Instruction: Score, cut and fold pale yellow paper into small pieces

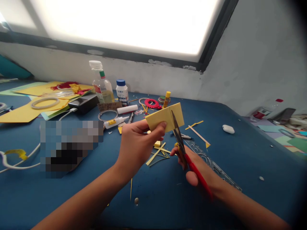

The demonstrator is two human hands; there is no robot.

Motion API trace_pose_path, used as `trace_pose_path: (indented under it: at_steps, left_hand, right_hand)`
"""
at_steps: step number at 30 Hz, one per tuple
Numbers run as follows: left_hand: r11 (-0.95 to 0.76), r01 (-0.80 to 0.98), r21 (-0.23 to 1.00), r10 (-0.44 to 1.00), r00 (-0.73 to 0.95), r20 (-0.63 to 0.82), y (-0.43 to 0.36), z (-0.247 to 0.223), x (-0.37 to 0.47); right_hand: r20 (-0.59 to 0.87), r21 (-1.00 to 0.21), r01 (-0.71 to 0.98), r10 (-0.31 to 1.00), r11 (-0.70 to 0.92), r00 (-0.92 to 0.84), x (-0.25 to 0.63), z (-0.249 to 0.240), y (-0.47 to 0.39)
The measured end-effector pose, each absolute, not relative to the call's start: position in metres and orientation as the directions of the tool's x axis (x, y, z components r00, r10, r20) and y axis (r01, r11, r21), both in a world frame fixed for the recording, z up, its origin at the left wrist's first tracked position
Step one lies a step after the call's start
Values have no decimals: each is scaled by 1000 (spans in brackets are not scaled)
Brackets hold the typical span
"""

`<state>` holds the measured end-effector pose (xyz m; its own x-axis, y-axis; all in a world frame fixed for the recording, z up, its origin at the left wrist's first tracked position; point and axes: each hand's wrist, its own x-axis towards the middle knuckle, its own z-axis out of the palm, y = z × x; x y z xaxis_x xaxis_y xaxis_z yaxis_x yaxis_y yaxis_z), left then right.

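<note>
A yellow paper piece [158, 118] is pinched between the thumb and fingers of my left hand [137, 143], raised above the blue table. My right hand [192, 163] grips scissors [183, 148] with red and yellow handles. Their blades point up and away, with the upper blade over the right part of the paper and the lower one near its bottom edge. Below the paper, several thin yellow strips [158, 155] lie scattered on the table. A clear plastic ruler [222, 174] is partly hidden behind my right hand.
Along the wall stand a clear bottle [103, 88], a white bottle with blue cap [122, 93] and a glue stick [167, 99]. A glue tube [115, 122] lies left of centre. Yellow sheets [21, 111] spread at left; a white case [228, 129] lies right on the blue table [244, 153].
</note>
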<state>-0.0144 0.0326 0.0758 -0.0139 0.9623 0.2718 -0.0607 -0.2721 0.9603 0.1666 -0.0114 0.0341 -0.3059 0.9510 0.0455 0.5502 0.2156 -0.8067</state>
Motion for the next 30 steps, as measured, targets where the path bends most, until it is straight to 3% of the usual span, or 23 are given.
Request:
trace_pose_path:
  at_steps: [23, 30]
  left_hand:
    - [-186, -157, 970, 979, 54, 196, 31, 77, -14]
    - [-166, -202, 965, 981, 70, 184, 31, 76, -15]
  right_hand:
    - [112, -757, 608, 964, 239, -240, 164, 33, -14]
    - [77, -824, 532, 969, 196, -236, 164, 31, -15]
